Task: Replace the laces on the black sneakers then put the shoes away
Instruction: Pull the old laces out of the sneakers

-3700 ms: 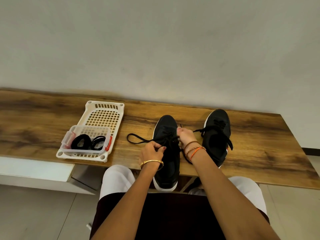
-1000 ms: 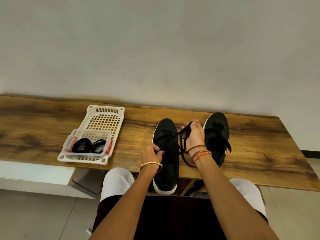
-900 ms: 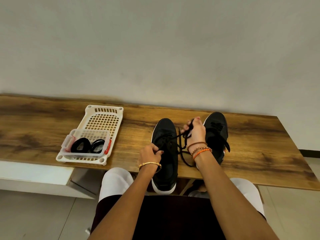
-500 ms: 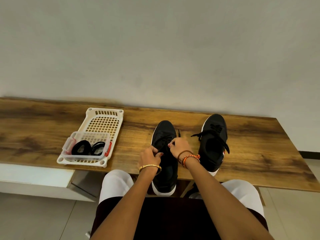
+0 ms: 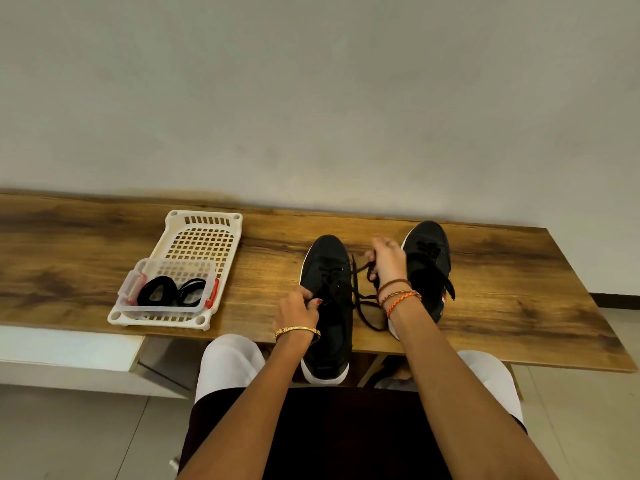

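On the wooden table (image 5: 104, 258), the left hand (image 5: 298, 310) pinches the left sneaker (image 5: 327, 306) at its eyelets; the right hand (image 5: 388, 261), between the 2 sneakers, grips the black lace (image 5: 358, 299) pulled rightward, fingers curled around it

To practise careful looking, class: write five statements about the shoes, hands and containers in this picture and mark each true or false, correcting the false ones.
1. The right hand pinches a black lace pulled out from the left-side sneaker. True.
2. The left hand lies flat on the wooden table. False: its fingers grip the sneaker by the eyelets.
3. The clear plastic box holds coiled black laces. True.
4. The clear box sits beside the white basket. False: it sits inside it.
5. The other sneaker lies on its side. False: it stands on its sole.
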